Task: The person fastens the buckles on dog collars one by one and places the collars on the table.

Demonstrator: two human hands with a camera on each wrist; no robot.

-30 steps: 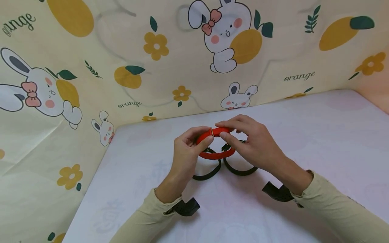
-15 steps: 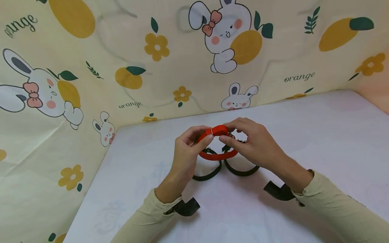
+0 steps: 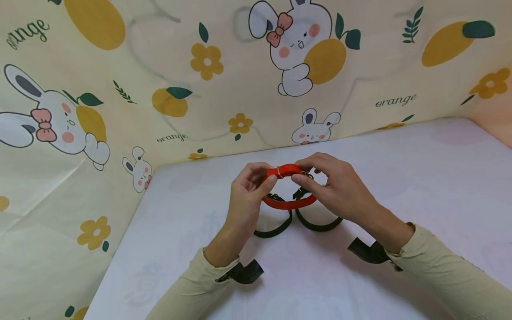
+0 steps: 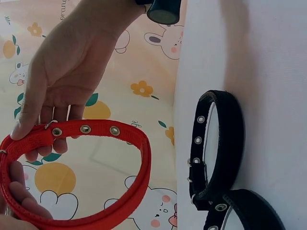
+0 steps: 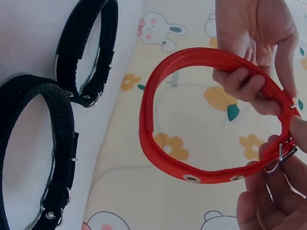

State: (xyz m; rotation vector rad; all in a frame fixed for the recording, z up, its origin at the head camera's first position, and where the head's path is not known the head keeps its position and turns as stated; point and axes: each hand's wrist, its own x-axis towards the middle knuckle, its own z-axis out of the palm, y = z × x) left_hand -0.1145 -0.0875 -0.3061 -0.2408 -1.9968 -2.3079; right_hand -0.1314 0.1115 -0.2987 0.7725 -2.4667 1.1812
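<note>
A red collar (image 3: 289, 205) is held up as a closed loop between my hands, above the table. My left hand (image 3: 248, 191) pinches its left side, thumb in front. My right hand (image 3: 338, 186) pinches the band farther right, by a metal ring and buckle. In the left wrist view, metal eyelets line the red collar (image 4: 144, 158) and the right hand (image 4: 72, 72) grips its upper edge. The right wrist view shows a D-ring (image 5: 273, 164) beside the buckle (image 5: 289, 149); fingers partly hide it.
Two black collars, a left one (image 3: 272, 233) and a right one (image 3: 320, 228), stand on the white table (image 3: 180, 249) behind and below the red one. A patterned cloth (image 3: 224, 102) with rabbits and oranges hangs at the back and left. Black mounts sit at both wrists.
My right hand has slid slightly right along the red collar's band, uncovering more of it and the metal fittings. The left hand has shifted only a little. The black collars stay in place.
</note>
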